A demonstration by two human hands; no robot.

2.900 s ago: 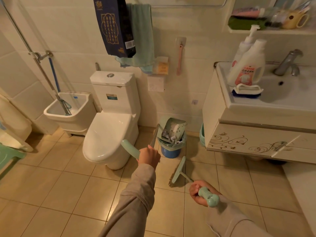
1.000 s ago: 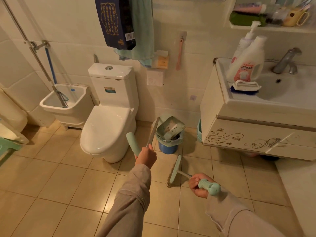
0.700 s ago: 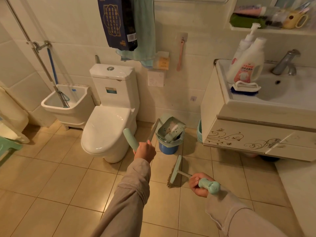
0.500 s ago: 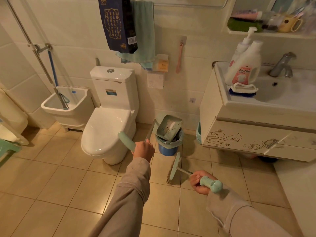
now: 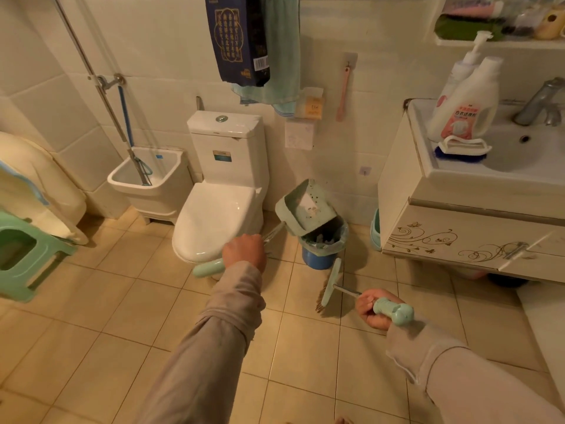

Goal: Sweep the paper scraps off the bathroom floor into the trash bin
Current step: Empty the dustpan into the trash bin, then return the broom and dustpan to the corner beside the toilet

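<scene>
While the left hand [image 5: 244, 251] grips the dustpan [image 5: 305, 208] tipped over the trash bin [image 5: 324, 246] — one scrap clinging — the right hand [image 5: 374, 309] grasps the broom [image 5: 331, 284] beside the bin; emptying appears nearly done.

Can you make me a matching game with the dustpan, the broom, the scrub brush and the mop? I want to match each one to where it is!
Things:
1. dustpan
2. broom
3. scrub brush
4. mop

Places:
A. on the sink counter
B. bristles on the floor tiles
C. tipped over the trash bin
D. standing in the small floor basin

Pairs: 1-C, 2-B, 3-A, 4-D
</scene>
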